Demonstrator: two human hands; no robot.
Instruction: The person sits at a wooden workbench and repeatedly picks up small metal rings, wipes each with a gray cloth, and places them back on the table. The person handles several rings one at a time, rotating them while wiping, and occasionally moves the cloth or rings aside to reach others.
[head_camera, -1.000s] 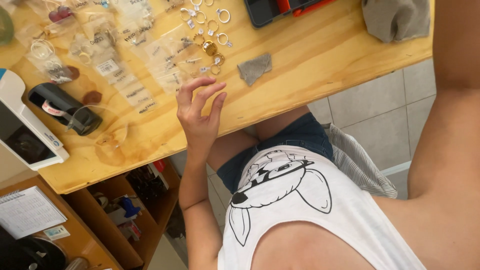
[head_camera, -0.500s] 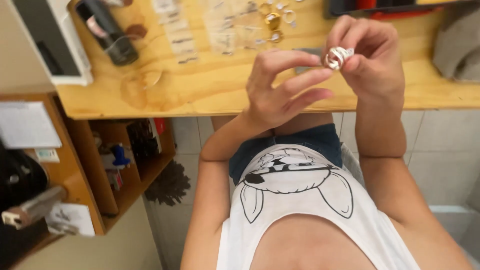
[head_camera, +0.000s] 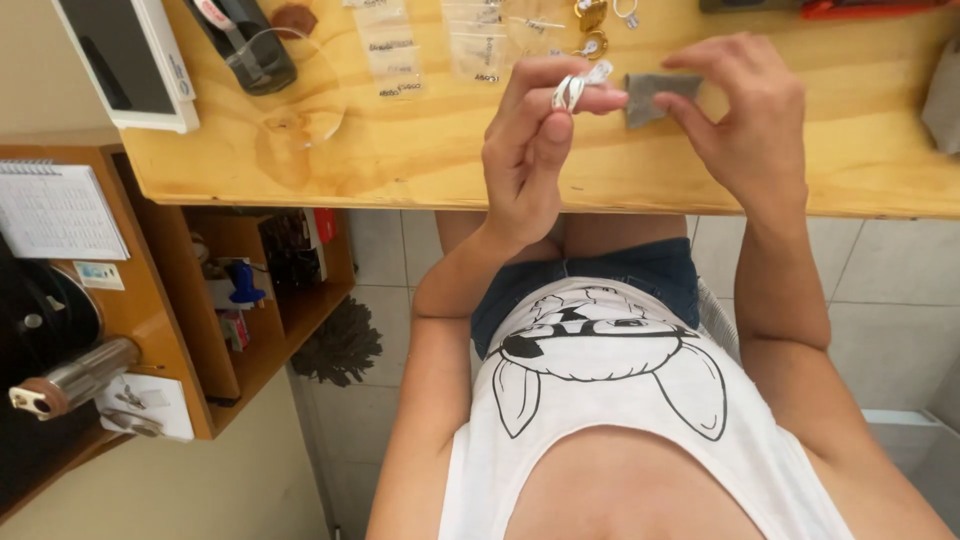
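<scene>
My left hand (head_camera: 530, 150) is raised over the edge of the wooden table (head_camera: 420, 160), pinching a small silver ring (head_camera: 570, 92) between thumb and fingertips. Just to its right, my right hand (head_camera: 745, 115) grips a small grey cloth (head_camera: 650, 95), whose edge nearly touches the ring. Behind the hands, several small clear bags (head_camera: 390, 50) and loose gold and silver rings (head_camera: 592, 20) lie on the table.
A white tablet-like device (head_camera: 125, 60) and a black tape dispenser (head_camera: 245, 40) sit at the table's left end. A low wooden shelf (head_camera: 260, 290) with small items stands below left, beside a calendar pad (head_camera: 55, 210). Tiled floor lies below.
My left hand went from resting open at the table edge to holding the ring up. My right hand came in, first on the ring, now holding the grey cloth beside it.
</scene>
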